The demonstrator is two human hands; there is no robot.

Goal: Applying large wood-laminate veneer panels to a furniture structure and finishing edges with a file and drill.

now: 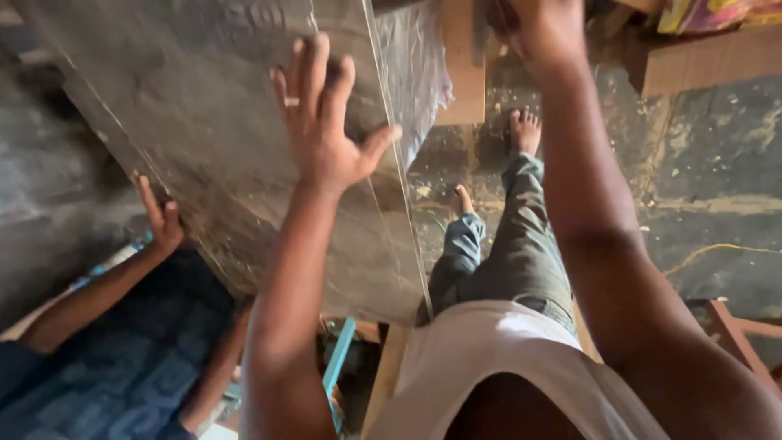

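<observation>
1. Your left hand [326, 122] lay flat against the large grey sheet [204, 122], fingers spread wide, thumb splayed toward the sheet's right edge, a ring on one finger.
2. The sheet filled the upper left and centre of the frame, tilted, its thin right edge running from the top centre down to the middle of the frame.
3. Your right hand [538, 28] reached to the top of the frame, right of centre; it was cut off by the frame edge, so you could not tell whether it was spread or gripping.
4. A co-worker's hand [159, 216] at the left middle pressed on the sheet's lower left edge, fingers open, forearm running down to the lower left.
5. Your legs in grey trousers [505, 244] showed in the centre, bare feet on the dusty floor [717, 163].
6. A turquoise bar [338, 358] stood just below the sheet, low in the frame.
</observation>
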